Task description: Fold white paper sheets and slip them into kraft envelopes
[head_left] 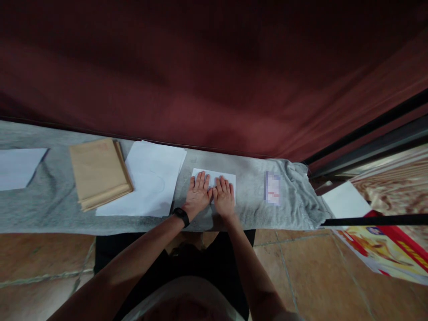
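Observation:
Both of my hands lie flat, side by side, on a small folded white paper (227, 178) on a grey cloth-covered table (53, 205). My left hand (198, 192) has its fingers stretched out on the paper's left half; a black watch is on that wrist. My right hand (224, 195) presses flat on the paper's middle, fingers extended and together. Neither hand holds anything.
Left of the hands lies a stack of white sheets (150, 183), then a pile of brown envelopes (98, 171), then another white sheet (18, 167). A small blurred card (273, 188) lies right. A dark red curtain (214, 76) hangs behind. Printed papers (384, 249) lie far right.

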The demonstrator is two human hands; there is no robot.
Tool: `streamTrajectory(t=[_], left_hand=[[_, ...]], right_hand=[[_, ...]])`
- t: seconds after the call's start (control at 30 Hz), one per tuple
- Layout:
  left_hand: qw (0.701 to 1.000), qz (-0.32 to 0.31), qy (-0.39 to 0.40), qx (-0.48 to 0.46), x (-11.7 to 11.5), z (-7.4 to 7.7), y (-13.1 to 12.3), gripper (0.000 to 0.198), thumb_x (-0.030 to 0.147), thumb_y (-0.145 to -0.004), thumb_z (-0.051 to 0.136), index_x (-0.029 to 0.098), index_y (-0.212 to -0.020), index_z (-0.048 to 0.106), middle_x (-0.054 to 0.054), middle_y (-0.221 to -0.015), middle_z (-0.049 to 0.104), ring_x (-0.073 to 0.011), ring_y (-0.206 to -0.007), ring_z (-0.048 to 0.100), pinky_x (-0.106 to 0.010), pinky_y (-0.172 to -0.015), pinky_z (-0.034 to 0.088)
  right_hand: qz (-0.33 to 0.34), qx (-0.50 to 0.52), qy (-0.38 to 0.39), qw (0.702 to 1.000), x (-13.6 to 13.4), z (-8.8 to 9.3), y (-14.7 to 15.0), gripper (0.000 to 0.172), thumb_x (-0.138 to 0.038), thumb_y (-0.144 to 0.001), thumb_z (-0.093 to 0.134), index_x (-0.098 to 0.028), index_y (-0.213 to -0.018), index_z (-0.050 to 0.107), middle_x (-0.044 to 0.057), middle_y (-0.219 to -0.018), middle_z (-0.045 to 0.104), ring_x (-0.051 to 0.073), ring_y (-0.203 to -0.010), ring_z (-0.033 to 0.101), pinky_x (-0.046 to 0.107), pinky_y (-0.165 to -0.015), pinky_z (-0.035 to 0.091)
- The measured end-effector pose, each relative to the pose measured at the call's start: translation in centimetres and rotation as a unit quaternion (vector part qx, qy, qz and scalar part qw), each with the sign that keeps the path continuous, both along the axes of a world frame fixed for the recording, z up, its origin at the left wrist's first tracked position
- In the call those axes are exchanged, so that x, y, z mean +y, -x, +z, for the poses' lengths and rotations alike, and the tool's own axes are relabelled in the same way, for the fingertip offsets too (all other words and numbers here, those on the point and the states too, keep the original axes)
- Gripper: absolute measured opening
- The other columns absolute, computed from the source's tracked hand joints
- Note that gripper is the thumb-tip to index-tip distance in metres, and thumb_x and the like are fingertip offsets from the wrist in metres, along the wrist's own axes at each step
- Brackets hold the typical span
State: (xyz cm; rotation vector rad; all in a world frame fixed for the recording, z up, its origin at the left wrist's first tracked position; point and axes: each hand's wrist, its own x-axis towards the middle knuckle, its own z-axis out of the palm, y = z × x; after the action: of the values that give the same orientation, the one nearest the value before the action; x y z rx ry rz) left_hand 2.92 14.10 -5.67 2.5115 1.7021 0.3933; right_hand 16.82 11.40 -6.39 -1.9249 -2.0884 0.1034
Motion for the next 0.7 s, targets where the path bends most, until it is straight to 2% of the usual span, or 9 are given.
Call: streamTrajectory(t=[0.17, 0.3, 0.4, 0.57, 0.7], left_hand=[[1.0, -0.013, -0.009, -0.002, 0.2, -0.4, 0.6, 0.063, 0.034, -0.103, 0.036, 0.004, -0.158, 0.037, -0.021, -0.168, 0.031, -0.0306, -0.16, 0.022, -0.054, -0.13, 0.019], [1.0, 0.001, -0.011, -0.016, 0.4, -0.9, 0.8, 0.062, 0.034, -0.104, 0.033, 0.004, -0.158, 0.037, -0.021, -0.167, 0.034, -0.0305, -0.159, 0.026, -0.054, -0.13, 0.02], [1.0, 0.016, 0.001, -0.026, 0.7, -0.8, -0.2, 0.062, 0.034, -0.105, 0.03, 0.001, -0.157, 0.039, -0.022, -0.166, 0.036, -0.0314, -0.158, 0.029, -0.053, -0.129, 0.023], [0.998, -0.049, 0.023, -0.031, 1.2, -0.3, -2.8, 0.06, 0.033, -0.106, 0.028, 0.006, -0.157, 0.042, -0.016, -0.165, 0.041, -0.0262, -0.158, 0.029, -0.048, -0.13, 0.023], [0.998, -0.05, 0.015, -0.03, 1.6, -0.6, -2.9, 0.063, 0.037, -0.106, 0.029, 0.003, -0.157, 0.041, -0.018, -0.166, 0.038, -0.0271, -0.159, 0.026, -0.049, -0.131, 0.02]], right_hand=[[-0.026, -0.017, -0.006, 0.999, -0.4, -0.1, 0.0, 0.054, -0.037, -0.111, 0.036, -0.017, -0.16, 0.041, 0.015, -0.168, 0.037, 0.029, -0.156, 0.033, 0.053, -0.126, 0.023], [-0.05, -0.022, -0.008, 0.998, -0.4, -0.2, -0.2, 0.055, -0.041, -0.11, 0.038, -0.017, -0.16, 0.041, 0.017, -0.169, 0.034, 0.03, -0.155, 0.033, 0.053, -0.125, 0.024], [-0.053, -0.024, -0.003, 0.998, -0.4, -0.2, -0.1, 0.055, -0.039, -0.111, 0.037, -0.017, -0.161, 0.039, 0.017, -0.169, 0.032, 0.03, -0.156, 0.032, 0.053, -0.126, 0.024], [-0.052, -0.036, 0.018, 0.998, -0.4, -0.1, -0.1, 0.057, -0.024, -0.108, 0.034, -0.02, -0.165, 0.031, 0.014, -0.171, 0.029, 0.029, -0.157, 0.031, 0.052, -0.126, 0.023], [-0.058, -0.034, 0.012, 0.998, -0.3, -0.1, -0.1, 0.056, -0.023, -0.108, 0.031, -0.019, -0.164, 0.033, 0.014, -0.17, 0.031, 0.029, -0.157, 0.032, 0.051, -0.126, 0.024]])
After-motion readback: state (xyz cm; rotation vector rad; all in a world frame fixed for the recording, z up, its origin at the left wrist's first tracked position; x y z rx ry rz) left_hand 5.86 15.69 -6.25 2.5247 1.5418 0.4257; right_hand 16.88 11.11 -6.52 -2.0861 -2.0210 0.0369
